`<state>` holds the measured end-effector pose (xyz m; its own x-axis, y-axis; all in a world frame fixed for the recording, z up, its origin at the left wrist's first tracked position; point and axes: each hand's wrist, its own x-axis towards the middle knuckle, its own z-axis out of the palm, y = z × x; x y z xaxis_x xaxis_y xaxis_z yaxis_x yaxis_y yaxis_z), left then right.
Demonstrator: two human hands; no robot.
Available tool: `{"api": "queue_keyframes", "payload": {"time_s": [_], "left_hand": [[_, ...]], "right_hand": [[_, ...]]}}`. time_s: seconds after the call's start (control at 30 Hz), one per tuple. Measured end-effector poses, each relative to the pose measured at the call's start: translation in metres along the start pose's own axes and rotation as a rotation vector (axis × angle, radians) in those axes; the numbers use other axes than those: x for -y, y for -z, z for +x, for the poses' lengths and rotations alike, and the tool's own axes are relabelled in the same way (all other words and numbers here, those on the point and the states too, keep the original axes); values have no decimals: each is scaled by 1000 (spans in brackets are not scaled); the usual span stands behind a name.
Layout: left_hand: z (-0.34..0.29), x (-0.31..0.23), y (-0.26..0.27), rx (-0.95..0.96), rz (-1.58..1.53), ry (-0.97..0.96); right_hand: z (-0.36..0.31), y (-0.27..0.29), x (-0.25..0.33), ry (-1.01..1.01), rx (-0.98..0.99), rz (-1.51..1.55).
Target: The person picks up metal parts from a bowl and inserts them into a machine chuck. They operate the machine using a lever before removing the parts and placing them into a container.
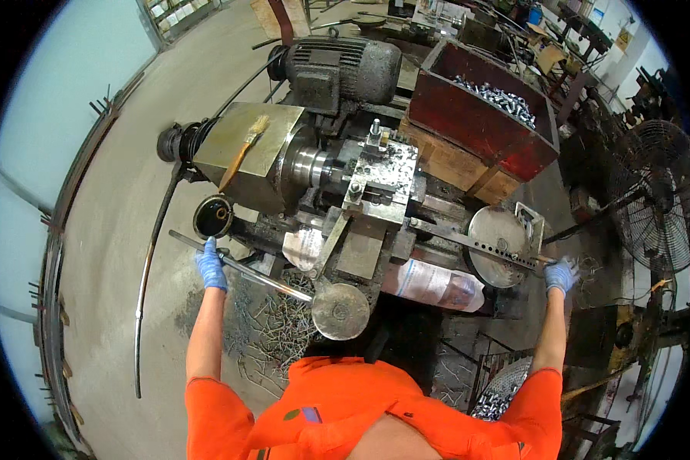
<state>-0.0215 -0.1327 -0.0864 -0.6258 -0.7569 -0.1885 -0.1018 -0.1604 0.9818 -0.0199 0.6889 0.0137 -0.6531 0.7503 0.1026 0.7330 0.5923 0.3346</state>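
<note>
My left hand, in a blue glove, is on a long metal bar at the left front of a lathe. Its fingers cover part of the bar, just below a round black cup with dark liquid inside. Far to the right, my right hand, also gloved in blue, closes at the end of a flat lever with a row of holes. That lever runs from the metal tool slide. Left of the slide is the shiny spindle. Small dark chips speckle the slide's top.
A brush lies on the headstock cover, before a motor. At the back right, a red bin holds small metal parts. A fan stands right; metal shavings cover the floor beneath. Round plates flank the front.
</note>
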Motion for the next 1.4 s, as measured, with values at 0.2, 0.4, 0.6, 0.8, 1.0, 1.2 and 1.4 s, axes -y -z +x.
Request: {"api": "queue_keyframes", "payload": {"time_s": [0.2,0.4,0.6,0.8,1.0,1.2,1.4], "left_hand": [[9,18,45,36,-84,81],[16,76,28,514,1471,-877],[-11,88,-20,464,1537,-551],[-33,96,-21,630,1717,-592],[8,112,16,586,1678,-647],[-19,53,28,532,1557,-528],[-4,-63,84,160,1258,-625]], "right_hand": [[-67,-40,-15,329,-293,314],[-146,-82,-46,327,-12,501],[-176,-113,-56,361,-37,677],[-192,-67,-51,328,14,719],[-164,-35,-41,380,-94,792],[-168,95,37,618,-148,920],[-209,221,168,1123,-338,1007]]}}
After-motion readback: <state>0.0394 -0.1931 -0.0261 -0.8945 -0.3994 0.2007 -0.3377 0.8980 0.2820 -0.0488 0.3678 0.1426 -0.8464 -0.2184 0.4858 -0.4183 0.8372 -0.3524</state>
